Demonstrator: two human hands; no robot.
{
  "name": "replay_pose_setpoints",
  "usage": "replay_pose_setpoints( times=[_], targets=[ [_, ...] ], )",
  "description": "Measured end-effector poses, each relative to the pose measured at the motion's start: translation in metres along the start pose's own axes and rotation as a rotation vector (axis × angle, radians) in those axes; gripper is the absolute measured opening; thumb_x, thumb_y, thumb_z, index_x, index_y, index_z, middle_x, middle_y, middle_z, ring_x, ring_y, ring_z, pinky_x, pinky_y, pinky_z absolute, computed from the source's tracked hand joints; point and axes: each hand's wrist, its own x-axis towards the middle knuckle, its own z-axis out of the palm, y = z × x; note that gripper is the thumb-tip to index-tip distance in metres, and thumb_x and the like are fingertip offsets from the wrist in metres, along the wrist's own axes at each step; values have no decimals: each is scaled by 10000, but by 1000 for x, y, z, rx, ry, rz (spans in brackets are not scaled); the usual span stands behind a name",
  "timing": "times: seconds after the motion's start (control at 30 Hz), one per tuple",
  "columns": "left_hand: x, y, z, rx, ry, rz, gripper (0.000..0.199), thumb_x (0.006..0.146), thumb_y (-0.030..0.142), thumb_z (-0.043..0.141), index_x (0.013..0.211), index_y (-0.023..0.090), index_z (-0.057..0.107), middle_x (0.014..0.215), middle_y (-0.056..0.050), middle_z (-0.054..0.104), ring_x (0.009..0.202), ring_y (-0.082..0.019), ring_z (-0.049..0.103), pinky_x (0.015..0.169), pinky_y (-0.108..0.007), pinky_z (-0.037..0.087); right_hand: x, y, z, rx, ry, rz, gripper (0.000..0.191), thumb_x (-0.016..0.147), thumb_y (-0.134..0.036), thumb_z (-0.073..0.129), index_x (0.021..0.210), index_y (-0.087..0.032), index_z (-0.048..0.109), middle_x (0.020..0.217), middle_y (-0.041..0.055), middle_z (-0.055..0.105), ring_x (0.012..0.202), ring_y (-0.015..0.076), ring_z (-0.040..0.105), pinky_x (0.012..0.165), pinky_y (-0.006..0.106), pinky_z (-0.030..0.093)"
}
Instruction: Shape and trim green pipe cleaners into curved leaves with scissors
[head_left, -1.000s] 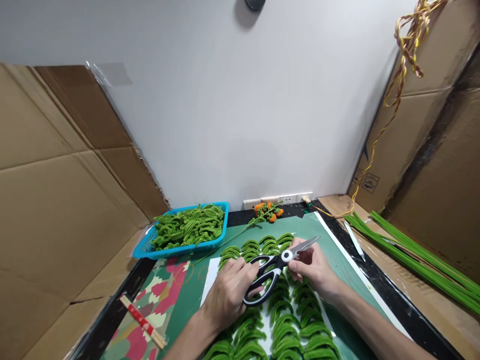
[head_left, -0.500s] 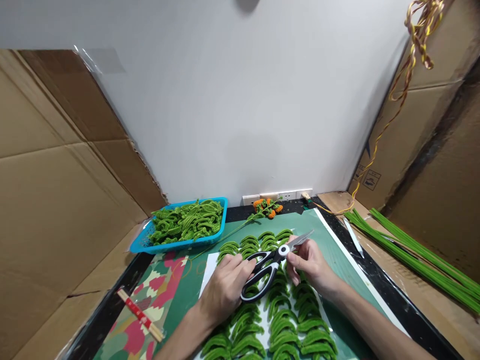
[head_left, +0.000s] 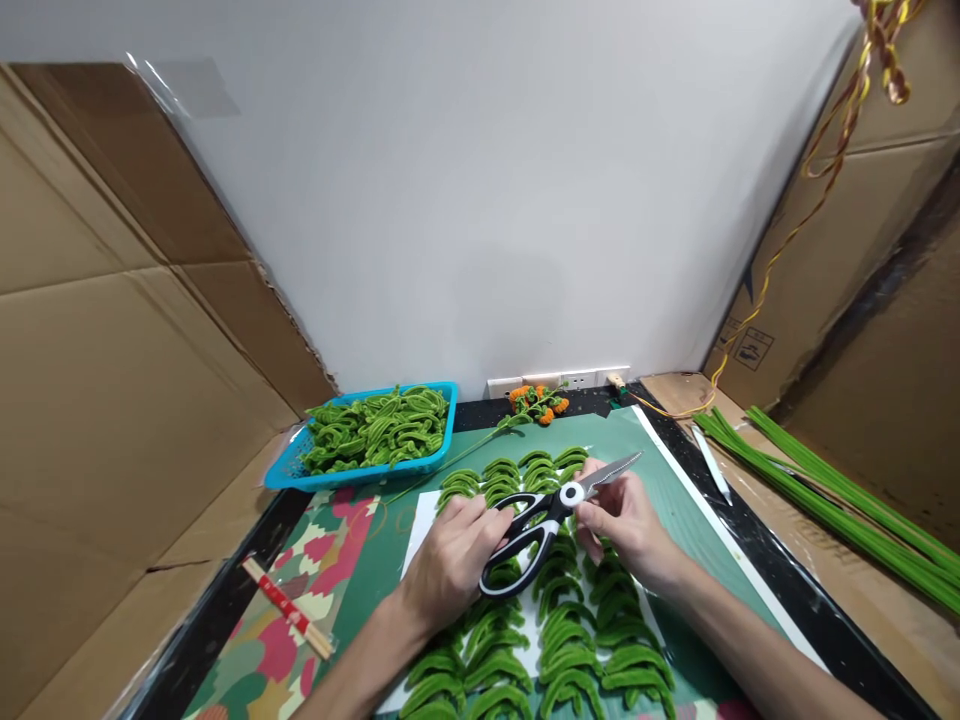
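Note:
A pair of black-and-white scissors (head_left: 527,540) is held across the middle of the work area, blades pointing up and to the right. My left hand (head_left: 454,550) is closed at the handle loops. Around the blade end, close to the white pivot, my right hand (head_left: 622,520) is closed with thumb and fingers bent; part of its grip is hidden behind the blades. Beneath both hands lie rows of curved, fuzzy green pipe-cleaner pieces (head_left: 566,640) on a white sheet (head_left: 424,520).
A blue basket (head_left: 452,420) full of green fuzzy pieces stands at the back left. Behind the sheet lies an orange flower stem (head_left: 536,400). Wrapped chopsticks (head_left: 289,607) are at left; a white pen-like tool (head_left: 711,465) and long green stems (head_left: 832,510) at right. Cardboard flanks both sides.
The view has shifted slightly. Both hands keep nearly the same hold on the scissors, whose blades now reach a little farther right and up.

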Motion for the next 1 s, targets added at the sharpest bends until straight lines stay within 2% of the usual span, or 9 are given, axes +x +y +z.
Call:
replay_pose_setpoints(
  times=[0.13, 0.4, 0.53, 0.67, 0.87, 1.0],
  targets=[
    [0, 2, -1, -43, -9, -5, 249, 1083, 125, 409, 1274, 99, 567, 855, -79, 720, 698, -188, 591, 675, -342, 451, 1, 2, 1, 13, -15, 9, 410, 879, -498, 822, 866, -208, 532, 660, -69, 532, 378, 62, 491, 351, 182, 337],
    [-1, -1, -1, -40, -33, -10, 251, 1077, 148, 418, 1263, 89, 576, 847, -84, 694, 733, -209, 593, 703, -349, 442, -2, -9, 12, -44, 60, -27, 478, 774, -467, 920, 837, -226, 512, 581, -123, 407, 395, 44, 385, 369, 170, 350],
    [0, -1, -1, -24, -32, -4, 248, 1066, 115, 409, 1248, 85, 575, 847, -83, 683, 744, -210, 598, 707, -346, 440, -1, -12, 11, -43, 30, 8, 477, 796, -505, 894, 853, -223, 513, 605, -110, 448, 386, 54, 432, 364, 182, 358],
    [1, -1, -1, -22, -37, -14, 255, 1088, 153, 383, 1249, 112, 576, 843, -73, 679, 728, -205, 592, 697, -341, 430, 0, -12, 8, -81, -3, 24, 467, 839, -546, 851, 897, -205, 538, 607, -102, 477, 381, 58, 463, 375, 185, 354],
    [1, 0, -1, -39, -57, -24, 242, 1076, 147, 403, 1254, 111, 564, 847, -75, 681, 714, -201, 581, 692, -338, 430, 0, -11, 8, -79, -31, 62, 489, 865, -581, 814, 922, -221, 488, 586, -105, 501, 369, 74, 500, 369, 180, 336],
    [0, -1, -2, -34, -60, -31, 237, 1062, 119, 399, 1234, 112, 561, 827, -68, 661, 717, -203, 568, 686, -333, 421, -3, -7, 9, -73, 4, 39, 477, 861, -558, 827, 936, -222, 496, 667, -95, 512, 379, 60, 494, 363, 179, 337]
  ],
)
